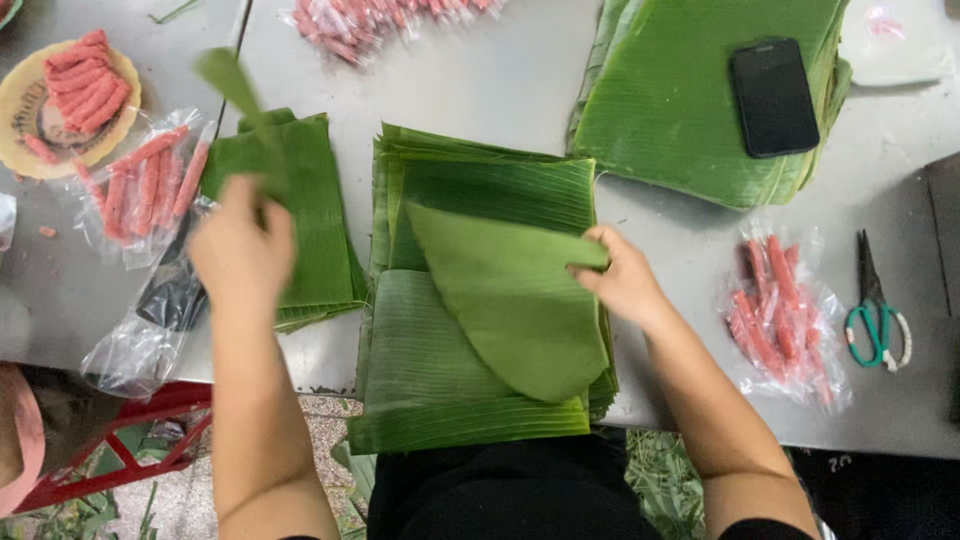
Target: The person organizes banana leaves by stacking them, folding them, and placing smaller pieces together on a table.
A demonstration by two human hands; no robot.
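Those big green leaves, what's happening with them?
A person sorts banana leaves at a grey table. The right hand pinches the edge of a rounded leaf piece on the middle stack. The left hand lifts a narrow leaf strip above a smaller stack. Bags of pink sausages lie nearby.

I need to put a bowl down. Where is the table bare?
Bare table lies between the middle leaf stack and the sausage packets at the top edge; a smaller patch sits between the phone's leaf pile and the scissors. The left side is crowded.

Grey table: leaf stacks, sausage packs.
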